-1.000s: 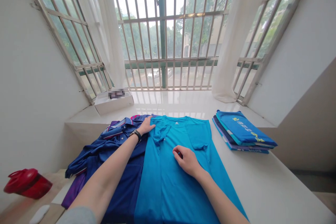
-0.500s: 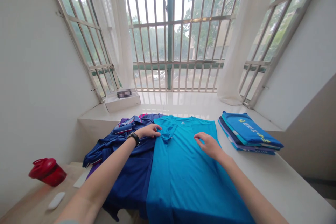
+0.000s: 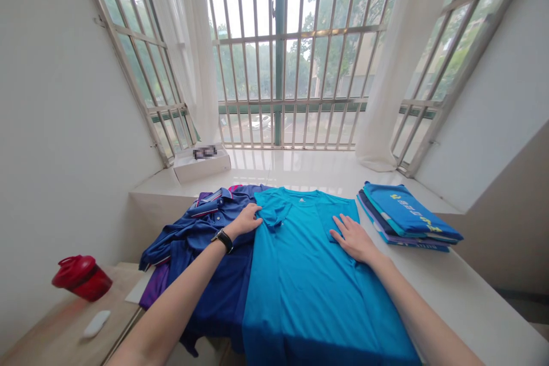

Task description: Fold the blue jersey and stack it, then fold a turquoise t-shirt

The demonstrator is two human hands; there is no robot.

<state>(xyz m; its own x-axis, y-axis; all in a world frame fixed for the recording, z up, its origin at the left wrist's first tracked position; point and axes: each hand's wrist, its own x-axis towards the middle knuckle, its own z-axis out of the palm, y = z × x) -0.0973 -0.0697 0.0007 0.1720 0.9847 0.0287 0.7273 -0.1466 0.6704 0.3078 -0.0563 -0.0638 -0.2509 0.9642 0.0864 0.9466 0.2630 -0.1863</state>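
A turquoise T-shirt (image 3: 300, 274) lies spread on the white ledge (image 3: 463, 291), both sleeves folded inward. My left hand (image 3: 245, 221), with a black watch on its wrist, rests flat at the shirt's left shoulder edge, fingers stretched out. My right hand (image 3: 354, 238) lies flat on the right side of the shirt, beside the folded right sleeve, fingers spread. Neither hand holds anything.
A heap of dark blue and purple shirts (image 3: 201, 246) lies left of the turquoise one. A stack of folded blue shirts (image 3: 405, 214) sits at the right. A white box (image 3: 201, 163) stands by the barred window. A red bottle (image 3: 81, 278) and a small white object (image 3: 96, 323) lie on a wooden surface at lower left.
My right hand moved from the shirt's middle up and right, opened, and now lies flat by the right sleeve. My left hand stayed at the left shoulder. The camera shifted slightly left.
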